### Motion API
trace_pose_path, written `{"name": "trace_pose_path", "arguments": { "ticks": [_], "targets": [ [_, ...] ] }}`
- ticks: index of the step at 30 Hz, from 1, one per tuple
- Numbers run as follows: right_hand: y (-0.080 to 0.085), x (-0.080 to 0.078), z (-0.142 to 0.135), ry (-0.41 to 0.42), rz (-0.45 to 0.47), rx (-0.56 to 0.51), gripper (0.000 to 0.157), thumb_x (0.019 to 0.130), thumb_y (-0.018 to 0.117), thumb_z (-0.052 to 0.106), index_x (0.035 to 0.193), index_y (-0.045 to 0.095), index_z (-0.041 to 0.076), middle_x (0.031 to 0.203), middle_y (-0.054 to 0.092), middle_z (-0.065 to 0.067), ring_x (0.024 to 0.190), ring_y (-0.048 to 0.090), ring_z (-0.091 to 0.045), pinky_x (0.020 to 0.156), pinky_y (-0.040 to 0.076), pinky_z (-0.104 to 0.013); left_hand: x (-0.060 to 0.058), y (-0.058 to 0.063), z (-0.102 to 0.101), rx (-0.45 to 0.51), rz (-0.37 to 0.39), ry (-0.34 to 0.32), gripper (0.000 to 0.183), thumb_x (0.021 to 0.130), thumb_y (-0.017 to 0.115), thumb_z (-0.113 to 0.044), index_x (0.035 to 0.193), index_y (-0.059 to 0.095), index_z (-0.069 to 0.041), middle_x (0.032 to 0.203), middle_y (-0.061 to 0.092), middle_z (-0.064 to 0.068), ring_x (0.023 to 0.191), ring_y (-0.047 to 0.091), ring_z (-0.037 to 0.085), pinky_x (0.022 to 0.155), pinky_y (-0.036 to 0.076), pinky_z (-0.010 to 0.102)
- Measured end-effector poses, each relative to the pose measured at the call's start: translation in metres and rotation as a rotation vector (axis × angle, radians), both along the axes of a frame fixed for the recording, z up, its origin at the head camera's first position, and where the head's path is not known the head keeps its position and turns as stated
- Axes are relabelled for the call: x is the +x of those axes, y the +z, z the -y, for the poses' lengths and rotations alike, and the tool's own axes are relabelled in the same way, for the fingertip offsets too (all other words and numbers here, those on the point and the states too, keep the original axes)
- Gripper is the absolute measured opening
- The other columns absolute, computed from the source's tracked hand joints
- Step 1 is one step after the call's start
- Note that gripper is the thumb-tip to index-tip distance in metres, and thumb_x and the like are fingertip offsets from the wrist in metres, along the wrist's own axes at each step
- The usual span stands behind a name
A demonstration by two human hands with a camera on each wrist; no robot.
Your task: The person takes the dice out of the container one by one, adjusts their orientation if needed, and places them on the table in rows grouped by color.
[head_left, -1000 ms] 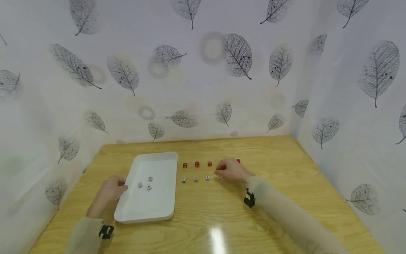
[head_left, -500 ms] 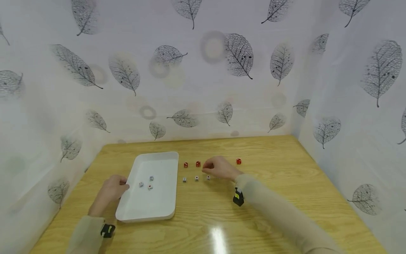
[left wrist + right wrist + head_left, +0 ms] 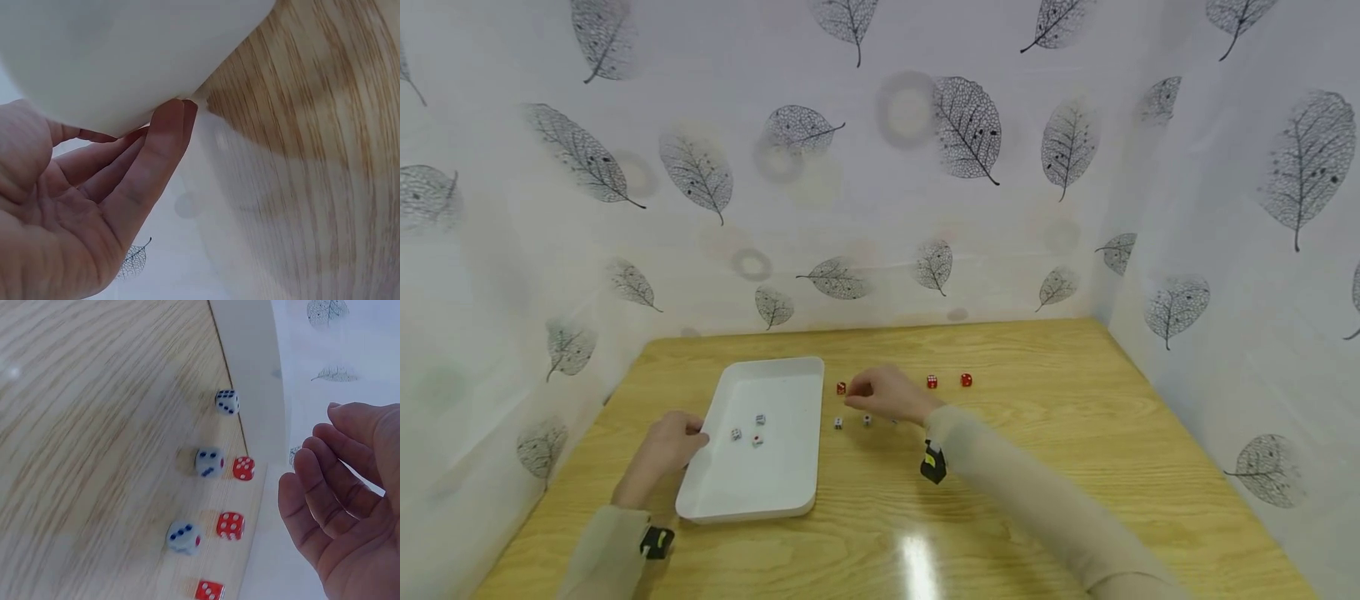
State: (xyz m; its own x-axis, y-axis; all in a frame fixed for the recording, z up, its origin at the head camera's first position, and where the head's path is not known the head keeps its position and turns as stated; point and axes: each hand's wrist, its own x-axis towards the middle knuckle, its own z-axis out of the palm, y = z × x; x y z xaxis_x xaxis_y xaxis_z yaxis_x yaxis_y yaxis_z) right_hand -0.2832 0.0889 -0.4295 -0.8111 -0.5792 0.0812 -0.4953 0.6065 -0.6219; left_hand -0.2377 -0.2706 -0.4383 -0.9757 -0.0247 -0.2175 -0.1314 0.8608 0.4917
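Note:
My left hand holds the left side of a shallow white tray. In the left wrist view, its fingers are under the tray's edge. Inside the tray lie several white dice, one of them the die. My right hand hovers over two rows of dice, its fingers loosely bent. Nothing shows in its palm in the right wrist view. A red die leads the back row; a white die leads the front row. The hand and sleeve cover some dice.
Two red dice, including a red die, sit right of my hand. The wooden table is bordered at the back and sides by a leaf-printed white curtain. Each wrist wears a small black device, such as the right one.
My right hand has moved left along the rows towards the tray, uncovering red dice on the right and covering others. My left hand keeps its hold on the tray.

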Motion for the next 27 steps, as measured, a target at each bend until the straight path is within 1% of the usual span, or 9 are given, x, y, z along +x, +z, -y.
{"name": "trace_pose_path", "arguments": {
  "ticks": [4,10,13,16,19,22,27],
  "targets": [
    [0.003,0.0,0.013,0.021,0.006,-0.009,0.018,0.095,0.064,0.025,0.103,0.074,0.012,0.096,0.073,0.004,0.08,0.062,-0.003,0.075,0.052,-0.021,0.0,-0.001,0.001,-0.003,0.0,-0.014,0.036,0.092,0.054,-0.009,0.118,0.059,0.015,0.1,0.065,0.023,0.077,0.06,0.021,0.061,0.053,0.03],
    [0.006,0.002,0.032,0.051,-0.009,-0.016,0.018,0.095,0.064,0.024,0.103,0.075,0.012,0.095,0.074,0.004,0.078,0.062,-0.002,0.07,0.052,-0.019,-0.001,-0.001,0.002,-0.001,0.01,-0.021,0.035,0.092,0.053,-0.009,0.117,0.059,0.015,0.097,0.065,0.021,0.077,0.059,0.022,0.061,0.053,0.03],
    [0.007,0.002,0.04,0.06,-0.014,-0.002,0.018,0.095,0.064,0.027,0.103,0.075,0.015,0.095,0.073,0.006,0.079,0.062,0.0,0.073,0.052,-0.017,-0.001,0.0,0.001,-0.001,0.017,-0.024,0.034,0.093,0.053,-0.008,0.117,0.059,0.015,0.096,0.065,0.021,0.077,0.059,0.022,0.061,0.053,0.03],
    [0.007,0.001,0.047,0.066,-0.009,0.008,0.018,0.095,0.063,0.028,0.103,0.074,0.016,0.095,0.072,0.007,0.081,0.061,0.0,0.074,0.051,-0.017,-0.001,0.002,0.0,-0.003,0.025,-0.03,0.035,0.093,0.052,-0.008,0.117,0.059,0.016,0.097,0.065,0.022,0.077,0.06,0.022,0.062,0.054,0.03],
    [0.007,0.0,0.054,0.076,-0.01,0.013,0.017,0.096,0.063,0.027,0.102,0.074,0.016,0.094,0.072,0.009,0.079,0.06,-0.001,0.072,0.051,-0.016,-0.001,0.004,0.0,-0.006,0.029,-0.035,0.036,0.093,0.052,-0.008,0.118,0.058,0.017,0.1,0.065,0.024,0.079,0.061,0.022,0.063,0.055,0.031],
    [0.007,-0.001,0.062,0.091,-0.035,0.032,0.017,0.096,0.063,0.027,0.101,0.075,0.016,0.09,0.071,0.009,0.076,0.059,0.0,0.069,0.05,-0.015,-0.001,0.005,0.0,-0.012,0.033,-0.037,0.037,0.093,0.053,-0.008,0.119,0.057,0.017,0.102,0.065,0.025,0.08,0.061,0.022,0.064,0.055,0.032],
    [0.013,0.001,0.078,0.095,-0.063,0.072,0.017,0.095,0.063,0.027,0.1,0.075,0.016,0.087,0.07,0.011,0.075,0.058,0.001,0.068,0.048,-0.013,-0.002,0.005,-0.001,-0.024,0.042,-0.023,0.039,0.093,0.053,-0.009,0.122,0.055,0.017,0.106,0.064,0.027,0.083,0.061,0.024,0.068,0.055,0.034]
  ]
}}
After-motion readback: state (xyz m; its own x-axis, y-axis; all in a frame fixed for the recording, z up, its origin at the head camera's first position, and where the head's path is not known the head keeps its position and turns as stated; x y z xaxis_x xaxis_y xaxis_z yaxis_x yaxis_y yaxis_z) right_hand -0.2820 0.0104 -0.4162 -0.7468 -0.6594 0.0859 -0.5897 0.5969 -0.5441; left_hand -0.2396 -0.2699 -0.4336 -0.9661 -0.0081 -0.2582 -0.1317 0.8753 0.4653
